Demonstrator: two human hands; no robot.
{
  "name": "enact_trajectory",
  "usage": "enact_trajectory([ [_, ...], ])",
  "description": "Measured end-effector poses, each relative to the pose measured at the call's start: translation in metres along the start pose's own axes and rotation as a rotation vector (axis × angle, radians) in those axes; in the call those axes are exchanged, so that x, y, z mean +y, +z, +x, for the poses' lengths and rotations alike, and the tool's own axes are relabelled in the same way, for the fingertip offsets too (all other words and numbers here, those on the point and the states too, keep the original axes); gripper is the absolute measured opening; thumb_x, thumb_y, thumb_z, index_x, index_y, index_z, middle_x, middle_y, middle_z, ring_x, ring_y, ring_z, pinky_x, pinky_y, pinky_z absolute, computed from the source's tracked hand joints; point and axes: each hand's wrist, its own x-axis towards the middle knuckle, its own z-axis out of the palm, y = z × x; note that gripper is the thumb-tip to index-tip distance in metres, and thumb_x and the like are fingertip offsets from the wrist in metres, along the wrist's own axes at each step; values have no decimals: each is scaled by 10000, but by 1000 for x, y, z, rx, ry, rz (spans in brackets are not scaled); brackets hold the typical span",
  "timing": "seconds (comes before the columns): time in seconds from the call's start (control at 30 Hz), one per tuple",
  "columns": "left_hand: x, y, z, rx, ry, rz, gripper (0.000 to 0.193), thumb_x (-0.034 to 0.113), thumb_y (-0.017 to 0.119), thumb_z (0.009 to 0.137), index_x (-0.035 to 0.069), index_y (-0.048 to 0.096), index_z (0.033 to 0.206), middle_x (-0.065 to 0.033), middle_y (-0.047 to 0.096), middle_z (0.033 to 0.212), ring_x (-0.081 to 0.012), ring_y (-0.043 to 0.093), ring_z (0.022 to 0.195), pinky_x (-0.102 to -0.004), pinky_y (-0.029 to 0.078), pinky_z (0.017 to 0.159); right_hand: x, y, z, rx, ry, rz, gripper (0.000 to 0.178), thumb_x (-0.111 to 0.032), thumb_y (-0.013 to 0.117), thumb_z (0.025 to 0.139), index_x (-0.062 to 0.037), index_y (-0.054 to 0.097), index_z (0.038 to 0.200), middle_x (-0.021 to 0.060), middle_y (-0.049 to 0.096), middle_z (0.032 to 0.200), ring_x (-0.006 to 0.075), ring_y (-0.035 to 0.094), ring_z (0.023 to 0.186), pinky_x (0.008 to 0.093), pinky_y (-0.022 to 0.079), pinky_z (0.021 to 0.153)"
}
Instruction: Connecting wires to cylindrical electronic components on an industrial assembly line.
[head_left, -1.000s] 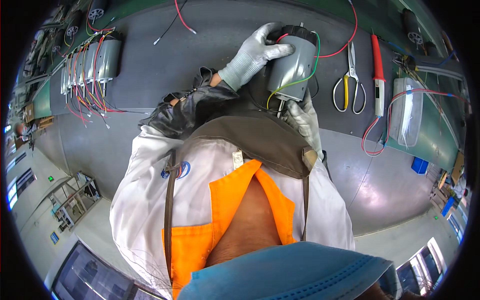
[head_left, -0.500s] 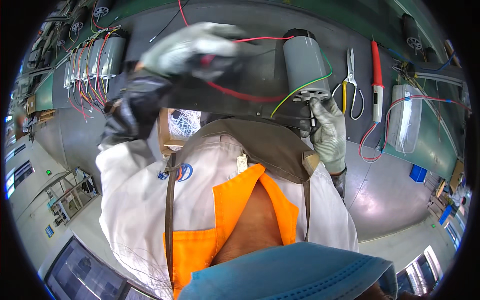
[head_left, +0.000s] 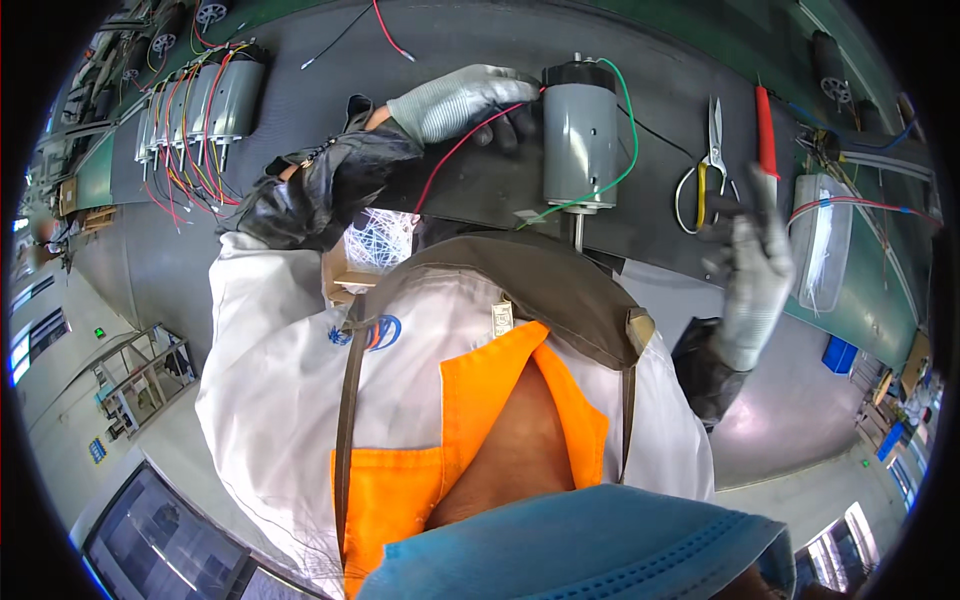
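A grey cylindrical motor (head_left: 580,135) with a black end cap lies on the dark worktable, its metal shaft pointing towards me. My left hand (head_left: 465,105), in a pale glove with dark fingers, is at the cap's left side, closed on the red wire (head_left: 450,160) where it leaves the motor. A green wire (head_left: 632,130) loops round the motor's right side. My right hand (head_left: 755,275), also gloved, is raised near the red-handled tool (head_left: 766,130), its fingers apart and blurred; it partly covers that tool. Scissors (head_left: 714,150) with a yellow grip lie just left of it.
Several grey motors (head_left: 235,100) with coloured leads stand at the far left. Loose red (head_left: 393,35) and black wires lie at the back. A clear plastic box (head_left: 822,245) sits at the right, a red wire crossing it. An open box (head_left: 350,277) of white scraps is below the table's edge.
My right hand has left the motor's shaft end and moved right towards the red-handled tool. My left hand has come in beside the cap. The motor has turned and shifted slightly left.
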Motion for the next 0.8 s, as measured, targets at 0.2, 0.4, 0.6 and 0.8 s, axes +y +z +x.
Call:
enact_trajectory([
  [0.2, -4, 11, 19, 507, 521, 711, 629, 409, 635, 990, -41, 498, 1408, -191, 614, 1260, -300, 579, 1222, -370, 436, 1076, 5, 25, 34, -95, 26, -154, 613, -157, 630, 987, -125, 394, 1552, 56, 733, 985, 34, 635, 642, 162, 410, 437],
  [0.4, -6, 45, 48, 642, 554, 553, 560, 296, 730, 897, 25, 567, 1360, -163, 618, 1231, -311, 609, 1177, -382, 477, 1028, 13, 84, 35, -253, 126, -22, 699, -99, 659, 962, -114, 326, 1577, 70, 734, 952, 60, 649, 615, 184, 428, 434],
  [0.6, -14, 37, 54, 680, 841, 623, 446, 183, 694, 899, 54, 616, 1319, -143, 650, 1165, -307, 617, 1104, -402, 479, 992, 22, 95, 38, -388, 222, 349, 666, -68, 606, 981, -109, 316, 1579, 109, 735, 982, 129, 715, 718, 183, 497, 493],
  [0.8, -26, 43, 61, 592, 822, 477, 452, 191, 591, 972, 21, 553, 1389, -182, 605, 1304, -326, 552, 1245, -401, 424, 1077, 7, 116, 30, -455, 154, 324, 666, -46, 578, 974, -123, 320, 1583, 167, 706, 1130, 176, 738, 775, 220, 558, 555],
])
